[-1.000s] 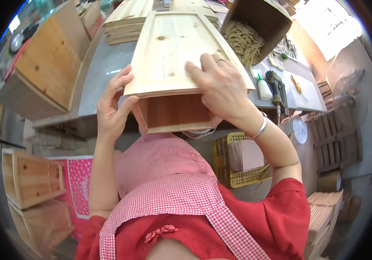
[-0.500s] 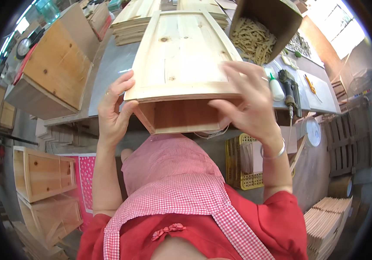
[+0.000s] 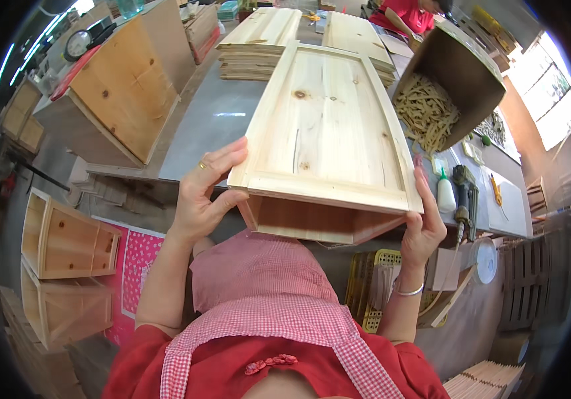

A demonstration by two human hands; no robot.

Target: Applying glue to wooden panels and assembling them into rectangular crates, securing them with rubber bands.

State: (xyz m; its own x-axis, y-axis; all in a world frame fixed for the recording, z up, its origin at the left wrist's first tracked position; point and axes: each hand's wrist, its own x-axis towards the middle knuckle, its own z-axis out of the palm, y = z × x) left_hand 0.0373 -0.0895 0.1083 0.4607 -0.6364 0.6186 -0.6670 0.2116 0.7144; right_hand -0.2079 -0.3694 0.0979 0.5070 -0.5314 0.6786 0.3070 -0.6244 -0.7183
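Observation:
A long pale wooden box (image 3: 325, 133) with a framed pine panel on top rests on the grey metal table (image 3: 212, 126), its near open end facing me. My left hand (image 3: 205, 193) grips the box's near left corner, thumb on the panel. My right hand (image 3: 425, 226) holds the near right corner, fingers along the side edge. A silver bangle sits on that wrist.
A big wooden box (image 3: 119, 93) stands at the left. Stacked boards (image 3: 259, 40) lie behind. A tilted box of wood shavings (image 3: 438, 93), a glue bottle (image 3: 445, 193) and a power driver (image 3: 463, 199) are at the right. Open crates (image 3: 66, 243) sit on the floor. Another person in red (image 3: 412, 13) works beyond.
My right hand slid off the top panel to the box's right side edge. The box has shifted farther onto the table, and my left hand now grips its left corner.

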